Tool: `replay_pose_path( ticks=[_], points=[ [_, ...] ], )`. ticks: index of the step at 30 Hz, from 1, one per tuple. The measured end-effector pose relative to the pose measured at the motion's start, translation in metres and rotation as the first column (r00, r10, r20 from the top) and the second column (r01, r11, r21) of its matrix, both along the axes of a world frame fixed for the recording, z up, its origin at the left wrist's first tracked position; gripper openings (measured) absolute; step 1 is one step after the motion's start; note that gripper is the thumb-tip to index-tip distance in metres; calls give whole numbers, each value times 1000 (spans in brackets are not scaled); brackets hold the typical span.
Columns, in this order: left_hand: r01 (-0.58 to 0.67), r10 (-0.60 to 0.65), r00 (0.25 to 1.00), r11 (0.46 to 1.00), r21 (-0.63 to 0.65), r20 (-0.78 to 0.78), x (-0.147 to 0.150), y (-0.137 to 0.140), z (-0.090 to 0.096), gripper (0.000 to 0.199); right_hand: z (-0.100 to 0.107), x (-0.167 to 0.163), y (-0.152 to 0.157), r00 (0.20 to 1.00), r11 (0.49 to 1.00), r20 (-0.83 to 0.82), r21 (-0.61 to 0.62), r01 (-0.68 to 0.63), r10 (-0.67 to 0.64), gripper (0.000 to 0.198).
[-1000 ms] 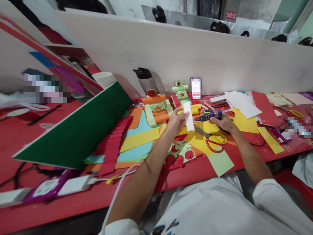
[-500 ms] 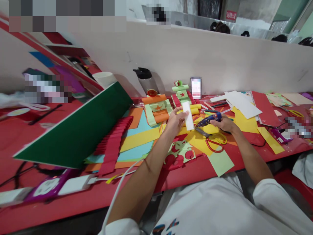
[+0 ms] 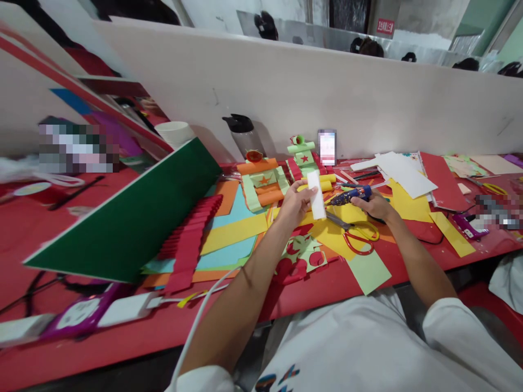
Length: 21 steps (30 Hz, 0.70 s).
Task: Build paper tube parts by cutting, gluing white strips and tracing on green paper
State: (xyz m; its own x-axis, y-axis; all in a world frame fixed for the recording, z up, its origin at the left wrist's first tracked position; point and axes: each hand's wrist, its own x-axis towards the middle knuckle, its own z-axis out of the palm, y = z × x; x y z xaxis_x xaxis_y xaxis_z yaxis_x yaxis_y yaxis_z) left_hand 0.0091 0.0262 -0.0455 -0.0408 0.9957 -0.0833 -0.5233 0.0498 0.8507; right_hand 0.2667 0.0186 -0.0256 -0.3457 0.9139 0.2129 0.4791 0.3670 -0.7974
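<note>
A white paper strip (image 3: 316,195) stands nearly upright in my left hand (image 3: 296,203), pinched between thumb and fingers. My right hand (image 3: 373,205) is wrapped round a dark blue hot glue gun (image 3: 347,196), whose nozzle points left at the strip's lower right edge. Whether the nozzle touches the paper I cannot tell. Just below the glue gun lie scissors (image 3: 359,233) with red and yellow handles, on yellow paper (image 3: 333,237). Behind my left hand are a green and orange paper figure (image 3: 261,179) and a green and red one (image 3: 303,155).
A dark green board (image 3: 126,218) leans at the left, beside a pleated red paper strip (image 3: 186,245). A grey bottle (image 3: 245,136) and a phone (image 3: 327,147) stand by the white partition (image 3: 286,87). A white cable (image 3: 196,321) crosses my left arm. White sheets (image 3: 406,174) lie at right.
The white strip and my left hand have shifted very slightly right and down. The glue gun has barely moved.
</note>
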Motion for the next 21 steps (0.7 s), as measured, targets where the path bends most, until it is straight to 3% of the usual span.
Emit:
replay_pose_path(
  ticks=[11,21],
  points=[
    [84,-82,995,996,30,-53,7,-7,3,64,2,-3,-1,993,995,-73,-18,95,-96,46],
    [131,-130,991,991,29,-42,10,-8,0,67,-3,0,4,978,976,-77,82,200,-194,52]
  ],
)
